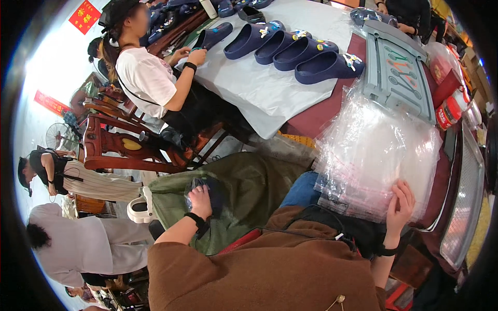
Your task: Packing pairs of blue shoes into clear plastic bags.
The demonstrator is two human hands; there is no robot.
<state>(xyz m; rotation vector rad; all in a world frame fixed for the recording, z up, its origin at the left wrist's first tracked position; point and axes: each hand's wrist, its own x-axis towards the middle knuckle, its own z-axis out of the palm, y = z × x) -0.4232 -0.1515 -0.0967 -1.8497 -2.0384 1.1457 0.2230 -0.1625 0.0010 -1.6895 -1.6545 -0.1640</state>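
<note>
1. Hands first: the left hand is closed around a dark blue clog in a clear bag, held over an olive green sack beside the person's knee.
2. Right hand lies with fingers spread flat on the near edge of a stack of clear plastic bags, gripping nothing.
3. That stack rests on the dark red desk.
4. Farther off, a row of navy clogs sits on a white cloth.
5. Another person in a white shirt sits beside it.
</note>
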